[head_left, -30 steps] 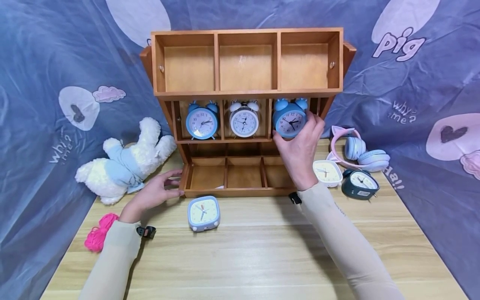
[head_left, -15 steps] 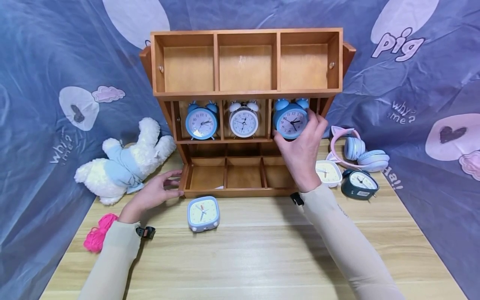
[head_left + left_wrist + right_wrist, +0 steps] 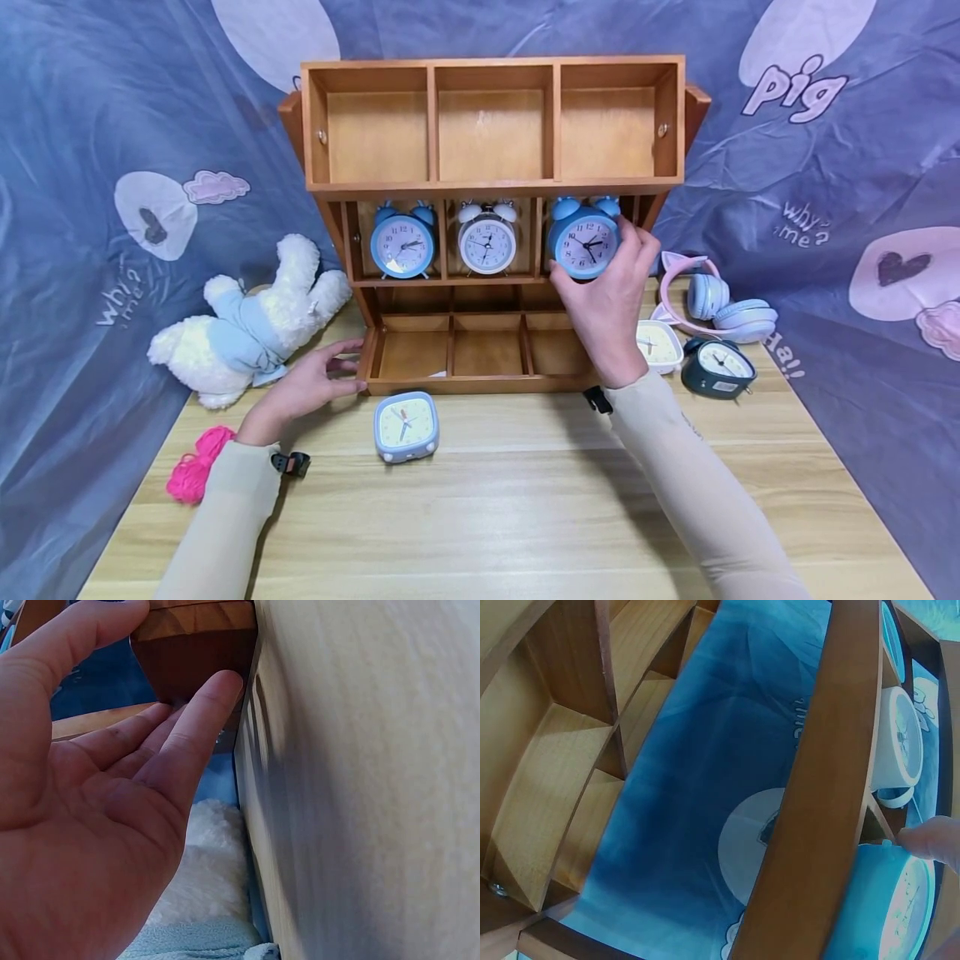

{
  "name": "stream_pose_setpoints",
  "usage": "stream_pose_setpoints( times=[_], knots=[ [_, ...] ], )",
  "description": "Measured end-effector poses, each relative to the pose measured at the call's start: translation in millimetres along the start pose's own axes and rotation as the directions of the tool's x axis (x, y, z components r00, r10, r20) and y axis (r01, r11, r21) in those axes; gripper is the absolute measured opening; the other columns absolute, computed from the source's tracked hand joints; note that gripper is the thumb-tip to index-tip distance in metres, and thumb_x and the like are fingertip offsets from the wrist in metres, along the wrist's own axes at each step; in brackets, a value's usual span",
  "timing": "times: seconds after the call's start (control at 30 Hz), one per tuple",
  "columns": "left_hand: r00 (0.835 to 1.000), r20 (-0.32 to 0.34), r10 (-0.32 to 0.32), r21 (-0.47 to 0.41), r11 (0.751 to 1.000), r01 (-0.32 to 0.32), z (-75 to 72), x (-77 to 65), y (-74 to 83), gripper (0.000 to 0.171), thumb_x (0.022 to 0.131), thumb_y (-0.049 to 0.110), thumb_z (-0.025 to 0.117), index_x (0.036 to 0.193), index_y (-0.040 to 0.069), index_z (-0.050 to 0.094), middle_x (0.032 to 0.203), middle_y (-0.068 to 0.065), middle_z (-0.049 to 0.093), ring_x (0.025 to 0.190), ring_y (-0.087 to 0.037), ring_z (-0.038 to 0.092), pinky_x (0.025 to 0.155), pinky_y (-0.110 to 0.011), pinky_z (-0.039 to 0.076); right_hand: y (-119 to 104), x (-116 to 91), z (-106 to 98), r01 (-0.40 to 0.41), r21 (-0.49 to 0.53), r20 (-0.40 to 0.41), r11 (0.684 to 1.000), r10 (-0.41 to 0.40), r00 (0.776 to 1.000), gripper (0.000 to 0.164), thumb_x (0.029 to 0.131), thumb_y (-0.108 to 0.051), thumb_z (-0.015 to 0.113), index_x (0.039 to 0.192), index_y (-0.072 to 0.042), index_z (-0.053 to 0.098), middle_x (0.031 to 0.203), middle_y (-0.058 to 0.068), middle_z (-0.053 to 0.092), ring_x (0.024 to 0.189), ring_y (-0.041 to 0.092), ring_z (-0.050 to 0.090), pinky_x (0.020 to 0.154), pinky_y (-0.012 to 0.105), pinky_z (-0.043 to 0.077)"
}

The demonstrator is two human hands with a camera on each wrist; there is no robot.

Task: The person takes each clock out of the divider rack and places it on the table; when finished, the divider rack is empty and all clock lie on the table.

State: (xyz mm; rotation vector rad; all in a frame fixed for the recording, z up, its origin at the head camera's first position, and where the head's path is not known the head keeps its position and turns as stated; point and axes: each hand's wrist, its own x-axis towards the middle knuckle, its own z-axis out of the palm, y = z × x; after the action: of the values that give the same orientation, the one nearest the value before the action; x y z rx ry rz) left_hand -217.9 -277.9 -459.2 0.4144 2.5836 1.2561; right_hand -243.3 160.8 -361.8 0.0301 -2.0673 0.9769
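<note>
My right hand (image 3: 606,312) grips a blue twin-bell alarm clock (image 3: 583,243) by its sides, thumb at the lower left and fingers at the right. The clock sits in the right compartment of the middle row of a wooden shelf (image 3: 495,188). In the right wrist view, the thumb (image 3: 931,838) rests on the blue casing (image 3: 870,896). Another blue clock (image 3: 402,245) and a white one (image 3: 487,243) stand in the neighbouring compartments. My left hand (image 3: 311,385), fingers extended, touches the shelf's lower left corner; the left wrist view shows its fingers (image 3: 196,724) along the wood.
A square blue clock (image 3: 407,427) lies before the shelf. To the right are a white clock (image 3: 660,346), a dark green clock (image 3: 718,368) and cat-ear headphones (image 3: 729,317). A white plush toy (image 3: 251,329) and pink yarn (image 3: 199,467) lie to the left.
My right hand has shifted slightly to the right with the blue clock, which sits a little further right in its compartment. The left hand stays at the shelf's corner.
</note>
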Motion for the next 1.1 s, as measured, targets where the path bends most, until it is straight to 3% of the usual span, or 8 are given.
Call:
stream_pose_setpoints(
  times=[0.17, 0.47, 0.73, 1.1],
  knots=[
    [1.0, 0.002, 0.011, 0.0, 1.0, -0.011, -0.1, -0.5, 1.5, 0.08, 0.102, 0.015, 0.082, 0.167, -0.007, 0.041, 0.148, -0.034, 0.068, 0.136, -0.048, 0.069, 0.095, -0.028, 0.058, -1.6, -0.1, -1.4, -0.005, 0.004, 0.005, 1.0, 0.005, 1.0, 0.096, 0.084, -0.029, 0.093, 0.161, 0.003, 0.046, 0.15, 0.032, 0.044, 0.144, 0.044, 0.046, 0.126, 0.05, 0.043],
    [1.0, -0.003, 0.003, 0.0, 1.0, -0.003, -1.1, 0.7, 0.3, 0.079, 0.103, 0.015, 0.082, 0.168, -0.006, 0.041, 0.149, -0.034, 0.067, 0.137, -0.049, 0.068, 0.093, -0.021, 0.057, -4.2, -0.3, -5.8, -0.038, 0.009, 0.02, 0.999, 0.037, 0.999, 0.097, 0.083, -0.028, 0.096, 0.161, 0.003, 0.047, 0.151, 0.031, 0.043, 0.145, 0.043, 0.046, 0.126, 0.051, 0.043],
    [1.0, -0.001, -0.023, 0.007, 1.0, 0.023, 0.0, -0.3, -2.2, 0.081, 0.103, 0.017, 0.082, 0.169, -0.003, 0.041, 0.149, -0.033, 0.068, 0.139, -0.049, 0.067, 0.091, -0.026, 0.058, -9.4, -3.6, -12.7, -0.062, 0.009, 0.05, 0.998, 0.061, 0.997, 0.101, 0.083, -0.031, 0.098, 0.163, 0.003, 0.046, 0.152, 0.029, 0.043, 0.145, 0.042, 0.046, 0.123, 0.051, 0.044],
    [1.0, -0.008, -0.016, 0.012, 1.0, 0.016, -1.2, -0.6, 0.7, 0.08, 0.102, 0.017, 0.082, 0.168, -0.004, 0.042, 0.147, -0.033, 0.069, 0.138, -0.049, 0.068, 0.09, -0.024, 0.057, -11.1, -8.3, -19.3, -0.042, 0.002, 0.06, 0.999, 0.042, 0.997, 0.101, 0.082, -0.032, 0.097, 0.162, 0.004, 0.046, 0.152, 0.031, 0.044, 0.144, 0.044, 0.046, 0.122, 0.055, 0.044]
  ],
)
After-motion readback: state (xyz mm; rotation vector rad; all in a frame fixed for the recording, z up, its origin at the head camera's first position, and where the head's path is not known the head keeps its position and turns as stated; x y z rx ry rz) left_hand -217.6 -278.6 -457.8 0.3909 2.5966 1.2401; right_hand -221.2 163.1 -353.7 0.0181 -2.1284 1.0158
